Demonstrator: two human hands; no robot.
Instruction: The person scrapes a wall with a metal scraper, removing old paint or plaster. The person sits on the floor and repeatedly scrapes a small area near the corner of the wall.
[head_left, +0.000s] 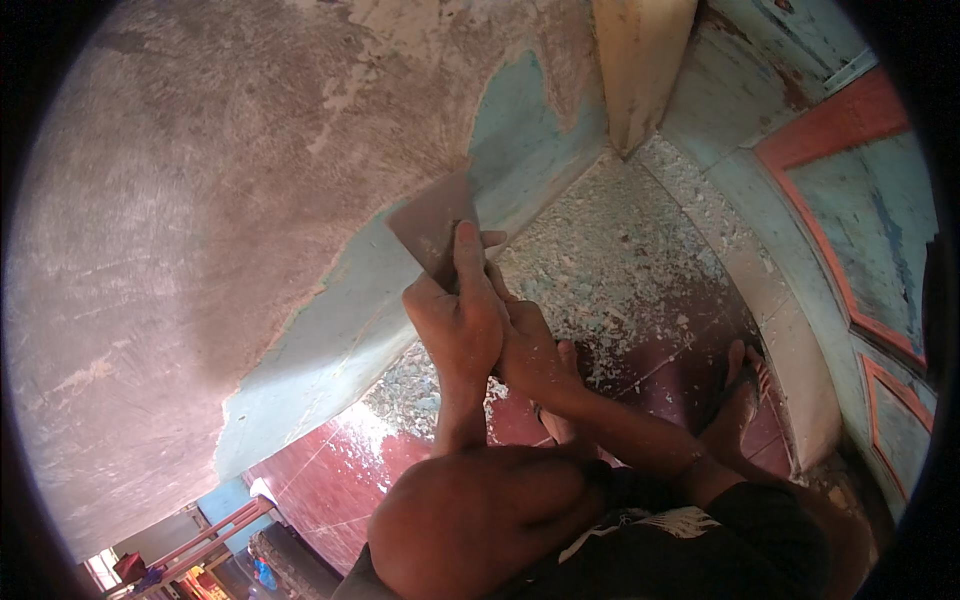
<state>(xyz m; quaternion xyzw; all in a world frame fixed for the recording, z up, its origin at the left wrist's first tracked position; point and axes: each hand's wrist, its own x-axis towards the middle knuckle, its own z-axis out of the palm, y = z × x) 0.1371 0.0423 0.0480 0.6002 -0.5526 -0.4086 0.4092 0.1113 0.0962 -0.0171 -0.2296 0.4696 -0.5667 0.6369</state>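
My left hand (459, 322) is wrapped around the handle end of a wide flat scraper (433, 221), with a thumb pointing up along it. Pressed against it from the right, my right hand (531, 346) grips the same tool, whose handle is hidden by the fingers. The slightly blurred blade lies against the wall (247, 165), across the ragged border between bare brownish plaster and pale blue-green paint (517, 105). That paint continues as a band (337, 322) along the wall's foot.
Paint flakes (600, 255) cover much of the red floor (315, 480). My bare feet (739, 382) and bent knee (442, 517) are below. A yellowish post (641, 67) stands at the corner. Orange-trimmed panels (862, 225) line the right; household items (202, 577) sit lower left.
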